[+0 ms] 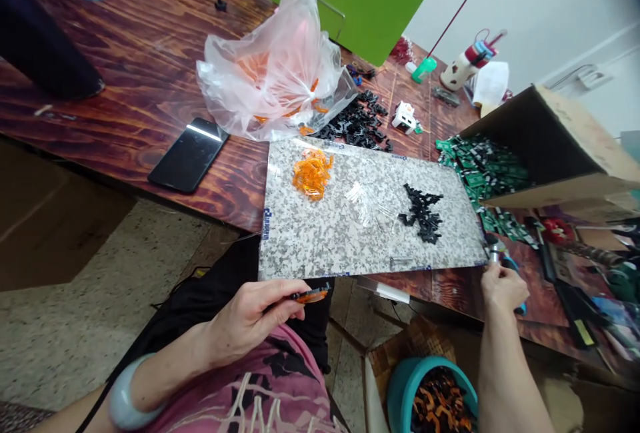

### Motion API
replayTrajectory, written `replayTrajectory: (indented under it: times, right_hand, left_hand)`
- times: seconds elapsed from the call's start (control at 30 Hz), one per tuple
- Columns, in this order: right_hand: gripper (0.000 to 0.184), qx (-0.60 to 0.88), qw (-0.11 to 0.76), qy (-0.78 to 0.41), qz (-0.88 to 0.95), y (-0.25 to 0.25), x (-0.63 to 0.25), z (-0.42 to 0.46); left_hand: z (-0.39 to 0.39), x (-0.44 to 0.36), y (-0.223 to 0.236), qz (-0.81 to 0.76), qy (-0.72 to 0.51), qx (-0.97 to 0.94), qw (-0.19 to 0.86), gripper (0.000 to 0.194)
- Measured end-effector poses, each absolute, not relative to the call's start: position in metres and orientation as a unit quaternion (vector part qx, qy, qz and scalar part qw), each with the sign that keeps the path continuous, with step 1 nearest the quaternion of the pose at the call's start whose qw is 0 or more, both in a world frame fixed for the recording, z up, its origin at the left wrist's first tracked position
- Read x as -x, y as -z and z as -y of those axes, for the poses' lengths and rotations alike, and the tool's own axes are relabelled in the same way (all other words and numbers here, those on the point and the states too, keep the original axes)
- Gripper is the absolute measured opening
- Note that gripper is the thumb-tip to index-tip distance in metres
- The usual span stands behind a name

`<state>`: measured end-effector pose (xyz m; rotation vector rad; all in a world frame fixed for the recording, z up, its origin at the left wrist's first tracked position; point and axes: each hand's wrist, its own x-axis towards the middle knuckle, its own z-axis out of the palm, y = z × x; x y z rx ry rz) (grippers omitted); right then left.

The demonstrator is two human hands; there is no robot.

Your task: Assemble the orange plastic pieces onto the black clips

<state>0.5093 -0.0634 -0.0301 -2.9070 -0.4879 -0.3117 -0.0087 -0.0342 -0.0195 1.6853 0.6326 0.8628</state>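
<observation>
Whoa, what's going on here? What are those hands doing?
A person sits at a wooden table. Their left hand holds a small orange piece, and their right hand holds a tool with blue handles. On a speckled board lie an orange pile, clear bits and black bits. A teal bowl below holds orange and black pieces.

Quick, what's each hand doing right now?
Left hand: closed, holding a small orange plastic part.
Right hand: closed, holding a metal-tipped tool.

We can't make out what the right hand [503,288] grips behind its fingers, and the bottom edge cuts off the teal tub [425,361].
</observation>
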Motion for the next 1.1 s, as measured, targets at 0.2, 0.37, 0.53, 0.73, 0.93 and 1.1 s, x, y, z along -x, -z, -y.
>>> replayTrajectory:
  times: [0.2,0.37,0.53,0.73,0.93,1.1]
  right_hand:
    - [0.021,0.979,0.078,0.073,0.173,0.042,-0.529,0.073]
    - [0.024,0.966,0.109,0.085,0.217,0.044,-0.526,0.082]
    - [0.023,0.933,0.173,0.138,0.285,0.034,-0.504,0.081]
    - [0.039,0.848,0.272,0.118,0.44,0.005,-0.406,0.069]
    - [0.038,0.598,0.358,-0.264,0.667,-0.03,-0.254,0.077]
    - [0.033,0.529,0.387,-0.336,0.676,-0.026,-0.209,0.078]
  left_hand:
    - [0.03,0.003,0.019,-0.262,-0.363,-0.729,0.517,0.028]
    - [0.025,-0.001,0.017,-0.253,-0.357,-0.753,0.491,0.028]
    - [0.024,-0.003,0.018,-0.252,-0.355,-0.771,0.465,0.027]
    - [0.025,-0.005,0.022,-0.254,-0.34,-0.778,0.464,0.026]
    - [0.024,-0.01,0.016,-0.25,-0.308,-0.78,0.485,0.026]
    - [0.025,-0.012,0.015,-0.251,-0.277,-0.782,0.499,0.025]
